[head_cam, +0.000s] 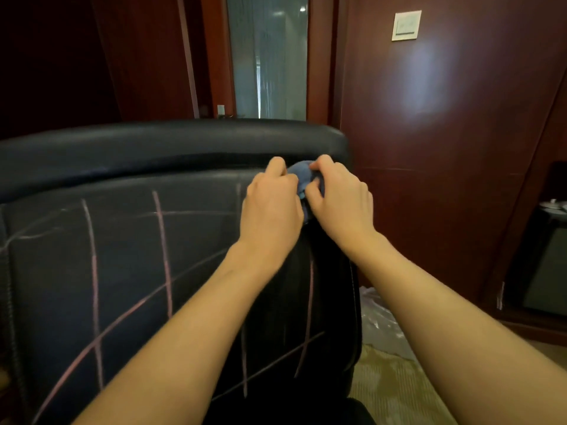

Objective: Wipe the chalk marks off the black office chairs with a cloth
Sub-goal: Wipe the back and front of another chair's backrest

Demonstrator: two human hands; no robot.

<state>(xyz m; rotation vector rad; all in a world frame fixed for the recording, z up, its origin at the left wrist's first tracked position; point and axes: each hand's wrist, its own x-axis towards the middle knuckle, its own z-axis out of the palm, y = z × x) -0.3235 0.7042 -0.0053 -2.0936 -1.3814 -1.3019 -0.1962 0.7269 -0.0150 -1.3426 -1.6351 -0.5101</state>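
Note:
A black office chair [116, 154] fills the left and centre of the head view, its backrest facing me. Pinkish chalk lines [162, 240] cross the backrest in a rough grid with long diagonals. A small blue cloth [302, 173] is bunched against the upper right of the backrest, just under the padded top roll. My left hand [270, 207] and my right hand [340, 197] both grip the cloth with curled fingers, side by side. Most of the cloth is hidden between the hands.
Dark red wooden wall panels [445, 148] stand to the right, with a white switch plate [406, 26]. A glass door strip [270, 56] lies behind the chair. Crumpled clear plastic [380, 323] lies on the beige carpet [395, 391] at the chair's right. A dark cabinet [546, 259] stands far right.

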